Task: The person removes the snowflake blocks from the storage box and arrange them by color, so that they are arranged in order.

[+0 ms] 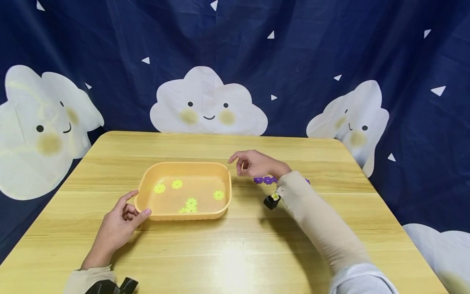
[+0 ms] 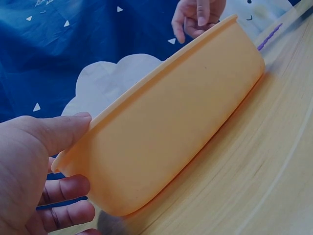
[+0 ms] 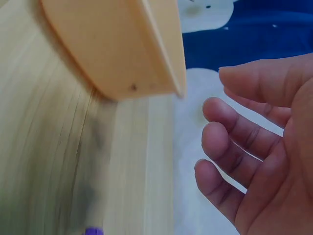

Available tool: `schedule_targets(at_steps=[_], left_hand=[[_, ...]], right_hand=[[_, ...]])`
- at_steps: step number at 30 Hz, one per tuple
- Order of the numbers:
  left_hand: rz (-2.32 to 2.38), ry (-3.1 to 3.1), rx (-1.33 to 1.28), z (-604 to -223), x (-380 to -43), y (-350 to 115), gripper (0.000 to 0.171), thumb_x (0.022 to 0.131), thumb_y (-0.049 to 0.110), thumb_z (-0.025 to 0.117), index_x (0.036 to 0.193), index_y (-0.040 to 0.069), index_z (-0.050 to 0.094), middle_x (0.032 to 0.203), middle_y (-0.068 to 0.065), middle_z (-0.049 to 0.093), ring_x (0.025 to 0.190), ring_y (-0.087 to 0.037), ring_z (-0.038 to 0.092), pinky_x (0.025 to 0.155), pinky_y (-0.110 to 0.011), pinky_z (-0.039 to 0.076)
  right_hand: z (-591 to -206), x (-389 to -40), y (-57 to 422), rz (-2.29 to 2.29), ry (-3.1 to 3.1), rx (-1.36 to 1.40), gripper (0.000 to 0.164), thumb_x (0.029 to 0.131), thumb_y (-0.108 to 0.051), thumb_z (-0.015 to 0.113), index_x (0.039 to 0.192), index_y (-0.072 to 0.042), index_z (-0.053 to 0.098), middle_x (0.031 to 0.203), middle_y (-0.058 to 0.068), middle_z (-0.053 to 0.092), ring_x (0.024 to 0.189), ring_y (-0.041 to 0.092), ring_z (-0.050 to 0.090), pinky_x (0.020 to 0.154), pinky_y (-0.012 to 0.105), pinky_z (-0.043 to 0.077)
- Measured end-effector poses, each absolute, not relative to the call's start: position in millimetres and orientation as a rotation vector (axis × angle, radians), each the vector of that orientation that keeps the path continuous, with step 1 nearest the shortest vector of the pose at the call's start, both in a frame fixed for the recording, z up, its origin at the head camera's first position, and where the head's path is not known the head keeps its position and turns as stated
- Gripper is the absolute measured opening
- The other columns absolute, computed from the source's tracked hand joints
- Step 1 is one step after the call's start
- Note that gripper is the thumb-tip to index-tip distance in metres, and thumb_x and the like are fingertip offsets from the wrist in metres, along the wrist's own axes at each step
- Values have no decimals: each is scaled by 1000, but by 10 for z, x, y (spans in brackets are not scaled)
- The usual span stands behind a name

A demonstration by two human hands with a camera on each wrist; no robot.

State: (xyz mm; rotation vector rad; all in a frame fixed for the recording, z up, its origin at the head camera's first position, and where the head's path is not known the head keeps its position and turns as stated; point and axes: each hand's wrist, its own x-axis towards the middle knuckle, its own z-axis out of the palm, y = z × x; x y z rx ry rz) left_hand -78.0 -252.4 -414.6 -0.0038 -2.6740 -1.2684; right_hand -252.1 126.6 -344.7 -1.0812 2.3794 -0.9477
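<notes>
An orange plastic basin (image 1: 183, 217) with rounded corners stands on the table, holding several yellow flower-shaped discs (image 1: 177, 184). My left hand (image 1: 117, 226) grips the basin's left end; in the left wrist view its thumb lies on the rim (image 2: 161, 63) and its other fingers are under and beside it. Just past the basin's right end, my right hand (image 1: 257, 163) hangs above the table with fingers loosely bent. Nothing shows between those fingers in the right wrist view. Beneath the right wrist, purple flower-shaped discs (image 1: 268, 180) lie in a row, partly hidden by the forearm.
The wooden table (image 1: 205, 257) has rounded far corners. Behind it hangs a dark blue curtain (image 1: 235, 45) with white clouds and triangles. A black wrist strap piece (image 1: 271, 201) juts from the right sleeve above the tabletop.
</notes>
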Motion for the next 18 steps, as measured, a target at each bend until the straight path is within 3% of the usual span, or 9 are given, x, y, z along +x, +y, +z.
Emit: schedule_targets(at_steps=[18], left_hand=[[-1294, -2668, -1, -4142, -777, -2519, 68, 90, 27, 72, 142, 0, 40, 82, -4, 57, 65, -7, 51, 60, -19, 42]], right_hand=[[-3408, -2469, 609, -811, 2302, -1205, 48, 79, 3, 75, 124, -4, 59, 95, 17, 64, 71, 19, 54, 67, 22, 45]])
